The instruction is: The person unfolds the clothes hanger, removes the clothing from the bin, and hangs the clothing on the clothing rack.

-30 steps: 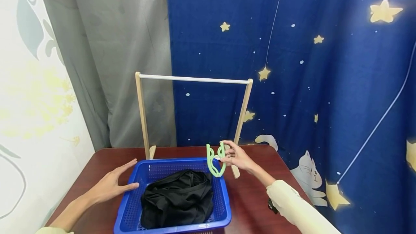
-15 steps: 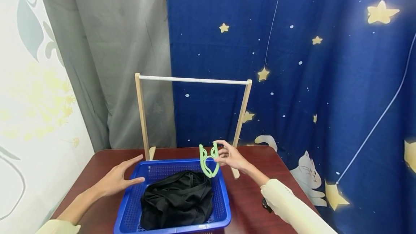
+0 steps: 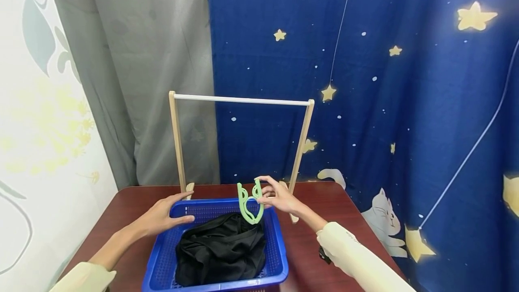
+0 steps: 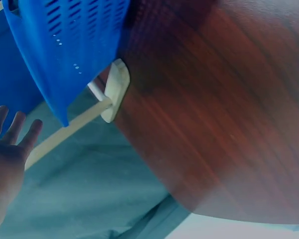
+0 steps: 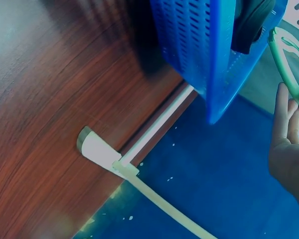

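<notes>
A folded light green hanger point(image 3: 250, 206) is pinched in my right hand point(image 3: 279, 198), held above the back right part of a blue basket point(image 3: 279, 242). In the right wrist view the green hanger point(image 5: 288, 64) reaches up from the fingers of my right hand point(image 5: 291, 139). My left hand point(image 3: 162, 215) hovers over the basket's left rim, thumb and fingers spread, holding nothing. The left wrist view shows the same spread fingers of my left hand point(image 4: 7, 159). Black cloth point(image 3: 220, 249) lies bunched in the basket.
Behind the basket a wooden rack point(image 3: 176, 143) with a white crossbar point(image 3: 243, 100) stands on the dark red table point(image 3: 324, 206). Its right foot point(image 5: 99, 149) rests on the tabletop near the back edge. Grey and blue curtains hang behind.
My right hand has moved left with the green hanger, further over the basket. My left hand has moved right, towards the hanger, with its fingers still spread.
</notes>
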### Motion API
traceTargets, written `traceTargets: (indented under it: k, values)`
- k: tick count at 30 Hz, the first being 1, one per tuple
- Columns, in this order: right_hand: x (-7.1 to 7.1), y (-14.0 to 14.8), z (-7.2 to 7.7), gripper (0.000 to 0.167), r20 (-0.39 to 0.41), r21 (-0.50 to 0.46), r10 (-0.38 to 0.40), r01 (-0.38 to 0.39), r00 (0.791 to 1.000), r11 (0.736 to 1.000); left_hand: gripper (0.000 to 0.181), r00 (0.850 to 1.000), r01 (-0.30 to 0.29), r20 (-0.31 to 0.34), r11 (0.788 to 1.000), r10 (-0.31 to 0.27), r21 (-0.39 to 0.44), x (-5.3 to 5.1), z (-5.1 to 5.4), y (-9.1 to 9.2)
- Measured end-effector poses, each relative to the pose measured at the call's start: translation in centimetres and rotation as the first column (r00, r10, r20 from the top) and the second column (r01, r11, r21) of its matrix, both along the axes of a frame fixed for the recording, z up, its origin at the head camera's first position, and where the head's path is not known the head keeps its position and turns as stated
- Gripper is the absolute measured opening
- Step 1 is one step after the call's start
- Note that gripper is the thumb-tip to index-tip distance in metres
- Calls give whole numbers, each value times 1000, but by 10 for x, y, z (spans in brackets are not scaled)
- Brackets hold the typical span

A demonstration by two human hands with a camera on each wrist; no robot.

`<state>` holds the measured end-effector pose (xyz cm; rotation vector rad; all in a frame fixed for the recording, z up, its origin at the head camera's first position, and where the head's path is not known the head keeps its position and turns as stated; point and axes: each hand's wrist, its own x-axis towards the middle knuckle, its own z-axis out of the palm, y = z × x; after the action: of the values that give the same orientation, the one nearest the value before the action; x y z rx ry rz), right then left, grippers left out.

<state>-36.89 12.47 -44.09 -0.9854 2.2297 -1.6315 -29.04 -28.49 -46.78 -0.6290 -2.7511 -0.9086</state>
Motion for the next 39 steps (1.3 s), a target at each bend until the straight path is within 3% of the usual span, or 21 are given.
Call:
traceTargets:
  k: [16,21,32,39]
  values:
    - [4,-29,-3,64,-13,56,33,-33,999,998,68,984,166,-77,981,-159,100,-10,14,39]
    - [5,-36,-4,61,-56,66,37,-33,998,997,70,982,184,-75,976,-176,113,-14,18,50]
    - [10,-44,-2,61,-38,57,43,-41,998,998,70,970,239,0,949,-244,205,-23,22,67]
    - [9,-47,-3,59,-38,47,26,-24,999,999,64,966,257,-33,948,-256,188,-26,22,74]
